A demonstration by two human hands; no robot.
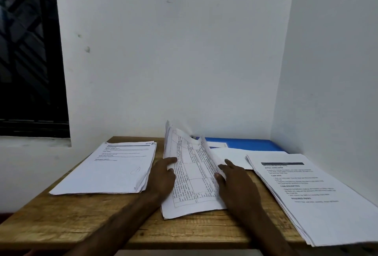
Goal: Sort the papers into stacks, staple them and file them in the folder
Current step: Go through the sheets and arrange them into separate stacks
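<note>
A stack of papers printed with a table (192,180) stands tilted on its lower edge in the middle of the wooden table (86,214), its top curling over. My left hand (161,178) grips its left edge, thumb on the front. My right hand (235,182) holds its right edge, forefinger stretched out. One stack of printed sheets (110,169) lies flat to the left, another stack (311,192) lies to the right and overhangs the table's front edge. A blue folder (249,144) lies at the back right, partly under a blank white sheet (231,157).
White walls close in behind and on the right side of the table. A dark barred window (26,55) is at the left. The table's front edge runs along the bottom of the view.
</note>
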